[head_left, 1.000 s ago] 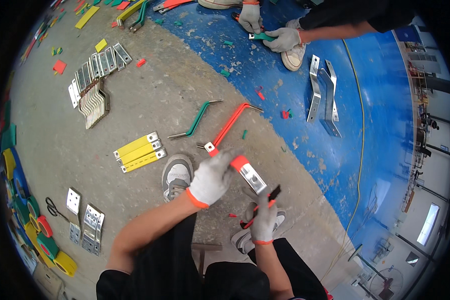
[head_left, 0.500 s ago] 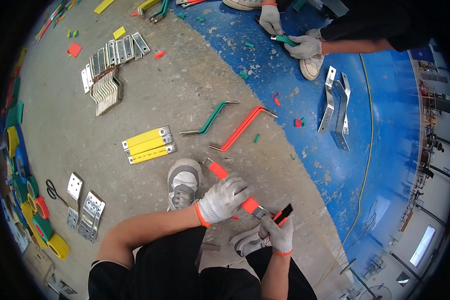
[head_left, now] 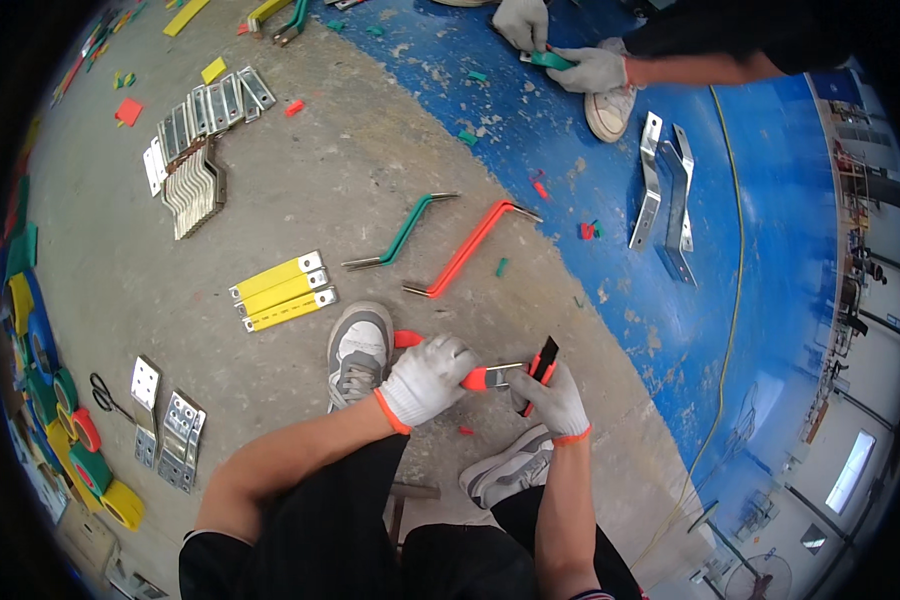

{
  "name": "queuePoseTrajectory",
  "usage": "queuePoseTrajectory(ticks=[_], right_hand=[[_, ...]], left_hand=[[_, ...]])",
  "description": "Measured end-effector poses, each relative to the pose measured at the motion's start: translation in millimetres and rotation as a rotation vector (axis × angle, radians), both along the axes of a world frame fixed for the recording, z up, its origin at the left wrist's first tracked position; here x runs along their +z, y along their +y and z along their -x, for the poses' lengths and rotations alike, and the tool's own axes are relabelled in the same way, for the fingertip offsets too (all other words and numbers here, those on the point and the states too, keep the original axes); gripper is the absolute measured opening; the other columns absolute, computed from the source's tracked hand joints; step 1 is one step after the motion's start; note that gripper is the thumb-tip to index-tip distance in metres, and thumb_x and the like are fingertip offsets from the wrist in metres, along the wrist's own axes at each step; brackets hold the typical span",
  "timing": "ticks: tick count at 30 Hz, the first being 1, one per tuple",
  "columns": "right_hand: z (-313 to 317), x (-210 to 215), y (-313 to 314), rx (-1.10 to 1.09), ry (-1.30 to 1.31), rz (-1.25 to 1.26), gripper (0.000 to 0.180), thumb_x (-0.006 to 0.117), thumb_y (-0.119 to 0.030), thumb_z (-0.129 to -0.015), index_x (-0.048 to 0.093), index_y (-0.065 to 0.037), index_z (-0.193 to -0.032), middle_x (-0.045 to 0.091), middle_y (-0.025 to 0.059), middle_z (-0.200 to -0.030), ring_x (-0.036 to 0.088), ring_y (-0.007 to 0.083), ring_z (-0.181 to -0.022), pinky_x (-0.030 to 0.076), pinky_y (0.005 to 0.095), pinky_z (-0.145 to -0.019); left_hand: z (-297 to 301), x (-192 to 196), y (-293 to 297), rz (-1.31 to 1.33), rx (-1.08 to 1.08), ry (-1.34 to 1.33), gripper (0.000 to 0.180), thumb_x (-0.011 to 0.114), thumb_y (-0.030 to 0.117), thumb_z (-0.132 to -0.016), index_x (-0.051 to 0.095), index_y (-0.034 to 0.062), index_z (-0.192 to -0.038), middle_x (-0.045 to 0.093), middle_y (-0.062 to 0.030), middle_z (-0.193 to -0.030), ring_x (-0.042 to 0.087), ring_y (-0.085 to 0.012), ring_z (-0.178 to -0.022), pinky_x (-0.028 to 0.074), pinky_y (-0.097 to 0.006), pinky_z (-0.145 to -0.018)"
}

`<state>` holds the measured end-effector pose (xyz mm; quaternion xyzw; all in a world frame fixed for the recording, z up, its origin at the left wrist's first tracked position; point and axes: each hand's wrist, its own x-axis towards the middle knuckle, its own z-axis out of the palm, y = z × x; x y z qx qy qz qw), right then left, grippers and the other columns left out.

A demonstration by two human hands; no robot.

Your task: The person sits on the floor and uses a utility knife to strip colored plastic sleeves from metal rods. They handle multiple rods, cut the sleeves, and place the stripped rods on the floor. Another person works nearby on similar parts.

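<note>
In a grey-white glove, my left hand [head_left: 428, 378] is closed round the middle of a metal bar in a red sleeve [head_left: 480, 379]. One red end shows beyond the fingers, beside my shoe; the bare metal end points right. My right hand [head_left: 556, 402], also gloved, grips a red and black utility knife [head_left: 543, 366], held upright at that bare end. Whether the blade touches the sleeve I cannot tell. Ahead on the floor lie a bent red-sleeved bar [head_left: 467, 250], a bent green-sleeved bar [head_left: 402, 238] and yellow-sleeved bars [head_left: 279, 290] in a row.
Bare metal plates [head_left: 195, 190] are stacked at the far left; more plates [head_left: 181, 440] lie near scissors [head_left: 110, 394]. Tape rolls [head_left: 88, 468] line the left. Across the blue floor, a co-worker's gloved hands [head_left: 590, 70] hold a green piece. Bent bars [head_left: 678, 200] and a yellow cable [head_left: 738, 230] lie right.
The red-sleeved bar has turned from slanting to nearly level in my hands. My right hand and the knife have risen slightly, with the knife more upright. The whole view has shifted a little.
</note>
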<state>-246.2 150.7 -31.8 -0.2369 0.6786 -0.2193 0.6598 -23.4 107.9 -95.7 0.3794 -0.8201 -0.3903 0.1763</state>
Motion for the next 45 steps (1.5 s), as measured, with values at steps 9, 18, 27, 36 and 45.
queuePoseTrajectory(ticks=[9,18,27,36,45], right_hand=[[-31.2,2.9,30.5,-0.02,0.352,0.088,0.029,0.064,-0.02,-0.1,0.067,0.0,-0.121,0.064,0.0012,-0.078,0.051,0.0079,-0.062,0.045,0.0281,-0.059],[-38.1,12.0,14.8,-0.04,0.318,0.065,0.025,0.066,-0.024,-0.097,0.064,0.0,-0.091,0.055,0.0046,-0.067,0.05,0.012,-0.065,0.044,0.0328,-0.062],[-60.1,33.4,6.3,-0.003,0.616,0.144,0.027,0.064,-0.024,-0.098,0.062,0.002,-0.107,0.065,0.0227,-0.075,0.065,0.0411,-0.071,0.05,0.0435,-0.066],[-77.1,45.7,39.6,0.11,0.464,0.23,0.03,0.049,-0.024,-0.107,0.058,0.004,-0.104,0.062,0.0156,-0.075,0.059,0.0277,-0.065,0.047,0.0385,-0.065],[-77.3,36.5,28.8,0.249,0.416,0.12,0.034,0.044,-0.026,-0.108,0.057,0.005,-0.107,0.065,0.0306,-0.086,0.064,0.0512,-0.085,0.05,0.0523,-0.071]], left_hand=[[-20.4,32.6,-31.3,-0.116,-0.247,-0.031,0.04,0.079,0.037,-0.078,0.07,0.0107,-0.107,0.065,-0.01,-0.1,0.06,-0.0321,-0.101,0.053,-0.044,-0.084],[-28.0,27.7,-25.9,-0.4,-0.163,0.117,0.037,0.078,0.03,-0.085,0.066,0.0017,-0.106,0.064,-0.0184,-0.094,0.062,-0.0393,-0.087,0.053,-0.047,-0.076],[-24.0,18.3,-32.8,-0.478,0.003,0.17,0.03,0.077,0.027,-0.085,0.064,-0.0008,-0.089,0.062,-0.0203,-0.078,0.064,-0.0383,-0.072,0.049,-0.044,-0.064],[-20.7,16.4,-29.3,-0.528,0.101,0.22,0.028,0.076,0.027,-0.085,0.071,0.0005,-0.092,0.066,-0.0193,-0.077,0.066,-0.0346,-0.07,0.051,-0.042,-0.064],[-21.5,4.5,-23.4,-0.428,0.096,0.312,0.025,0.076,0.024,-0.086,0.07,0.0007,-0.088,0.062,-0.0185,-0.074,0.063,-0.0366,-0.068,0.049,-0.043,-0.062]])
